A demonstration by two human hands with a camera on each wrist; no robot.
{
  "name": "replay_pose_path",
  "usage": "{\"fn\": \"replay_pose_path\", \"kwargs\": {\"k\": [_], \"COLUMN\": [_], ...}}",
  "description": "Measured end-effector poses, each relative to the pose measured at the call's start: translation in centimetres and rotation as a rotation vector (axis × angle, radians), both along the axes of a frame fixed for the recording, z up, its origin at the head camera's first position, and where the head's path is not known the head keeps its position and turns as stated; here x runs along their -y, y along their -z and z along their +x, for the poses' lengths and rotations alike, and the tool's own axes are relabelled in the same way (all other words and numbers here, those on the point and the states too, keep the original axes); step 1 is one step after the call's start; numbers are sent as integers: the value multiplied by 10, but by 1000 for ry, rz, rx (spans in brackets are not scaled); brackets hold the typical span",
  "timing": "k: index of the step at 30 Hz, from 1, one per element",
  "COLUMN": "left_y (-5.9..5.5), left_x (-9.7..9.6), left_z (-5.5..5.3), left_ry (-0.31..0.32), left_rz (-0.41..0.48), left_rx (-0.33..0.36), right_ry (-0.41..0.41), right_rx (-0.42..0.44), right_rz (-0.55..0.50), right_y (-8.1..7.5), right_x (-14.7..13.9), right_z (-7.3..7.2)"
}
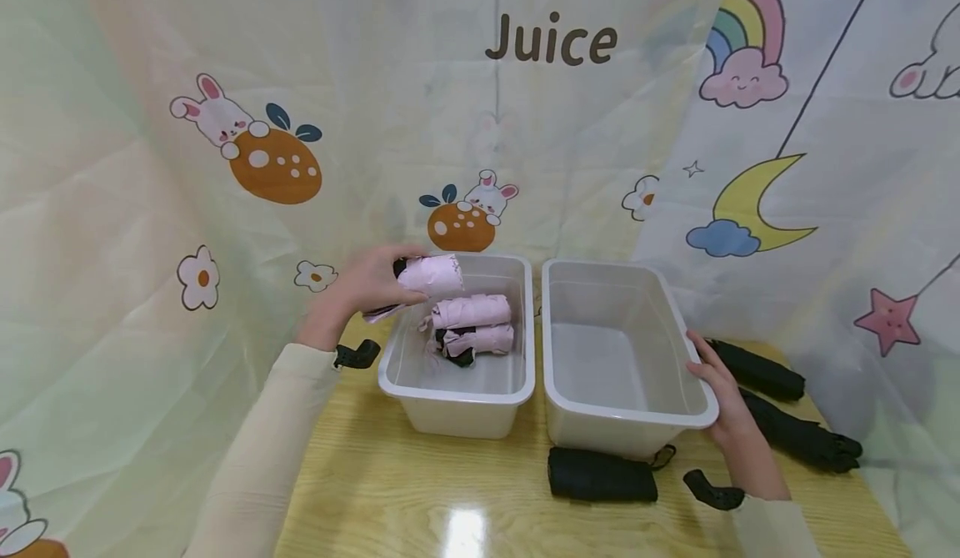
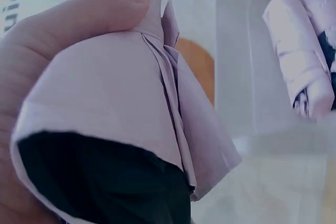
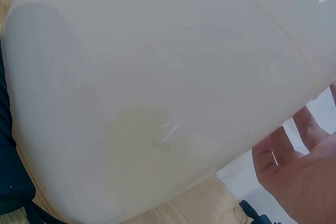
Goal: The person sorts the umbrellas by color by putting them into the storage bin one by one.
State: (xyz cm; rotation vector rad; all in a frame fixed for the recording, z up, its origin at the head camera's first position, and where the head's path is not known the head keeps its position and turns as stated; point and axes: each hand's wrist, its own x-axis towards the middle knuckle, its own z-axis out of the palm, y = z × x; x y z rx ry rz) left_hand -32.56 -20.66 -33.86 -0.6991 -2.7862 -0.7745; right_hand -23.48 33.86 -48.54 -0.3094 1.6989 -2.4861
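Observation:
My left hand [image 1: 372,280] grips a folded pink umbrella [image 1: 432,275] over the back left of the left bin [image 1: 459,395]. In the left wrist view the umbrella [image 2: 100,87] shows loose pink flaps and a dark lining, with the thumb pressed across it. Two more folded pink umbrellas, an upper one [image 1: 472,311] and a lower one [image 1: 483,340], lie inside that bin. My right hand [image 1: 723,395] holds the right rim of the right bin [image 1: 630,414], fingertips over the edge. Nothing lies in the right bin.
A folded black umbrella [image 1: 602,475] lies in front of the right bin on the wooden table [image 1: 390,491]. Two more black umbrellas, one farther back [image 1: 757,370] and one nearer [image 1: 798,433], lie to its right. A printed curtain [image 1: 570,149] hangs behind.

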Motion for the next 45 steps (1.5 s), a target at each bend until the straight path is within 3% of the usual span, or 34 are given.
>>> {"fn": "replay_pose_path", "kwargs": {"k": [6, 9, 13, 22, 27, 32, 38, 45], "left_y": [3, 7, 13, 44, 58, 64, 73, 86], "left_x": [-31, -40, -49, -64, -70, -75, -80, -78], "left_z": [-24, -37, -50, -76, -84, -91, -99, -106], "left_ry": [77, 113, 112, 109, 91, 75, 39, 74], "left_rz": [-29, -37, -83, -75, -35, -4, -63, -126], "left_rx": [61, 46, 17, 38, 107, 137, 126, 52], "right_ry": [11, 13, 9, 30, 17, 36, 37, 44], "right_rx": [0, -5, -6, 3, -6, -15, -7, 1], "right_rz": [1, -8, -20, -10, 0, 11, -6, -16], "right_y": [-1, -1, 0, 3, 3, 2, 4, 5], "right_x": [0, 1, 2, 2, 1, 2, 4, 6], "right_z": [2, 1, 0, 1, 2, -2, -2, 1]}}
